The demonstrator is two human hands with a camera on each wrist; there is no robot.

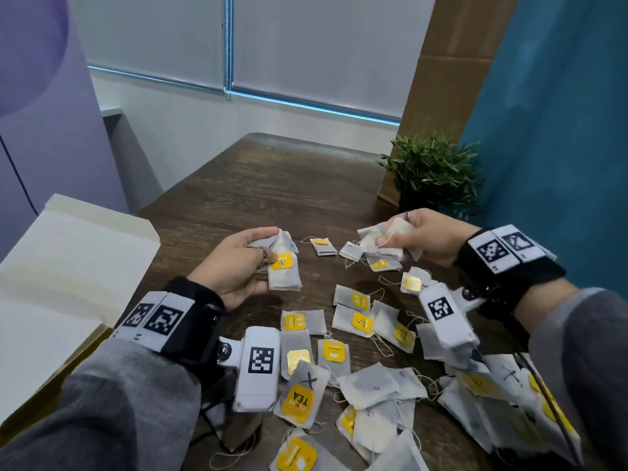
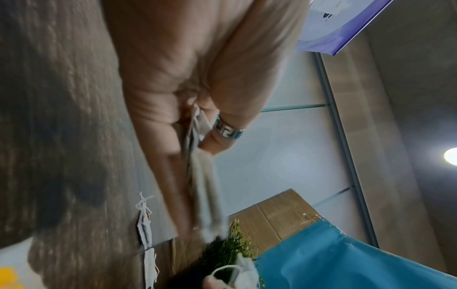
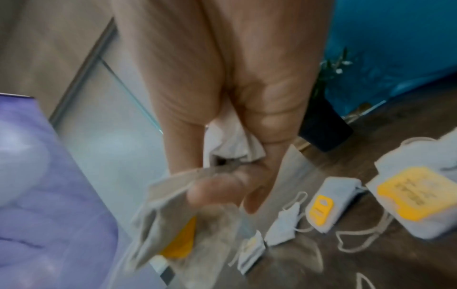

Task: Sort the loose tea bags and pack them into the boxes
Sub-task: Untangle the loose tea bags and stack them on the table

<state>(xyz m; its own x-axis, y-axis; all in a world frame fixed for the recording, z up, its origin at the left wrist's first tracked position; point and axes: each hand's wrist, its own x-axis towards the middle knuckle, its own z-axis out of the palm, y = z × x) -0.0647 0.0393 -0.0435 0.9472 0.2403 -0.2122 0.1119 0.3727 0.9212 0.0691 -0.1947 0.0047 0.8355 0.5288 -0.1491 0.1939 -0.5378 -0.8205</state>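
Observation:
Several loose tea bags [image 1: 343, 351] with yellow tags lie scattered over the near part of the dark wooden table [image 1: 258, 185]. My left hand [image 1: 244, 263] holds a small stack of tea bags [image 1: 283, 270] between thumb and fingers above the table's left middle; the same stack [image 2: 205, 187] shows blurred in the left wrist view. My right hand [image 1: 418, 236] grips a bunch of tea bags [image 1: 380, 244] further right, seen close in the right wrist view with the bunch [image 3: 188, 221] hanging below the thumb. An open white box [image 1: 64, 266] stands at the left table edge.
A small potted plant [image 1: 431, 171] stands at the back right, against a cardboard sheet [image 1: 441, 62] and a blue wall [image 1: 560, 130]. One lone tea bag [image 1: 323, 246] lies between my hands. The far half of the table is bare wood.

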